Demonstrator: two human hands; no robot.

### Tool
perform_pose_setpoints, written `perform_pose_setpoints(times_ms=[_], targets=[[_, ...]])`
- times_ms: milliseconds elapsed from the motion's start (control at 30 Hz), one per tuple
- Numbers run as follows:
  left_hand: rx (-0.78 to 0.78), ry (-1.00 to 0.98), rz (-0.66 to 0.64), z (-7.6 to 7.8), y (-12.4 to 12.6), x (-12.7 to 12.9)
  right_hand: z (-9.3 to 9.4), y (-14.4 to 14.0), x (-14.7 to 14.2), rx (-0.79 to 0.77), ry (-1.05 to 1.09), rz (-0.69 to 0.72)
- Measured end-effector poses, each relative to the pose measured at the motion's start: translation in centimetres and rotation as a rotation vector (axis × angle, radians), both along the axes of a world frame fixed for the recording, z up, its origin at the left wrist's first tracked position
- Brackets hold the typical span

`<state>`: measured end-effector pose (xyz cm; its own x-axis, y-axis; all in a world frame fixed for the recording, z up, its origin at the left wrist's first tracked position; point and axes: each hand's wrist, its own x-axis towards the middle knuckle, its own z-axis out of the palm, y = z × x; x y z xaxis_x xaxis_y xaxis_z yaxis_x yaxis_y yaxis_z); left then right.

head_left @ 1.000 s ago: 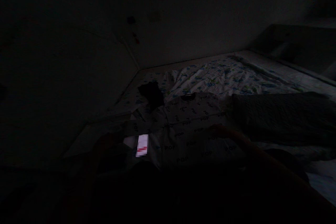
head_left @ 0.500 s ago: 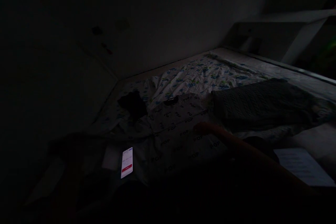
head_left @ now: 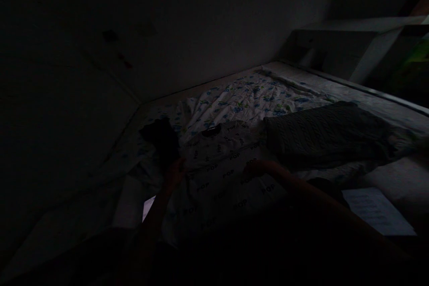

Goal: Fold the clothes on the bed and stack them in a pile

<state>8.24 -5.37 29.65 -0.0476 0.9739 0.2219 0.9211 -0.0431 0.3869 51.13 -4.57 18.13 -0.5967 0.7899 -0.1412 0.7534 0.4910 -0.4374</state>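
In dim light, a pale shirt (head_left: 224, 172) printed with dark "POP" lettering lies spread in front of me, its dark collar (head_left: 212, 131) facing away. A crease or layer edge crosses it below the collar. My left hand (head_left: 176, 170) is at the shirt's left edge, beside a dark crumpled cloth (head_left: 164, 137); its fingers are too dark to make out. My right hand (head_left: 257, 168) rests on the right part of the shirt with its fingers curled in against the fabric. A lit phone (head_left: 148, 208) is partly hidden behind my left forearm.
A floral sheet (head_left: 248, 98) covers the bed towards the wall. On the right lies a dark cable-knit garment (head_left: 321, 132), with a printed paper sheet (head_left: 378, 211) nearer me. A pale ledge (head_left: 355, 24) stands at the far right.
My left hand has come from the dark far left to the shirt's left edge, its forearm now covering part of the phone. My right hand stays on the shirt. The view has shifted slightly.
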Motion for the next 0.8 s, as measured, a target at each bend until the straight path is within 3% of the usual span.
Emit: perform_pose_setpoints(times_ms=[67, 167, 333, 500, 667, 800], targets=[[-0.054, -0.029, 0.127, -3.3, -0.9, -2.4, 0.5, 1.7, 0.9, -0.043, -0.011, -0.039], [-0.124, -0.011, 0.241, -5.8, -1.1, -4.2, 1.3, 4.5, 2.6, -0.021, 0.081, -0.133], [-0.195, 0.042, 0.188, -6.2, 1.5, -3.7, 1.3, 8.4, 4.7, 0.095, 0.22, -0.445], [-0.193, 0.059, 0.18, -7.1, 3.8, -4.6, -0.4, 10.4, 5.4, 0.174, 0.272, -0.618], [-0.057, 0.097, 0.059, -8.3, 4.4, -5.4, -1.8, 11.7, 5.4, 0.097, 0.329, -0.597], [-0.08, 0.184, 0.044, -8.6, 4.4, -5.2, -2.5, 12.3, 5.2, 0.016, 0.347, -0.637]])
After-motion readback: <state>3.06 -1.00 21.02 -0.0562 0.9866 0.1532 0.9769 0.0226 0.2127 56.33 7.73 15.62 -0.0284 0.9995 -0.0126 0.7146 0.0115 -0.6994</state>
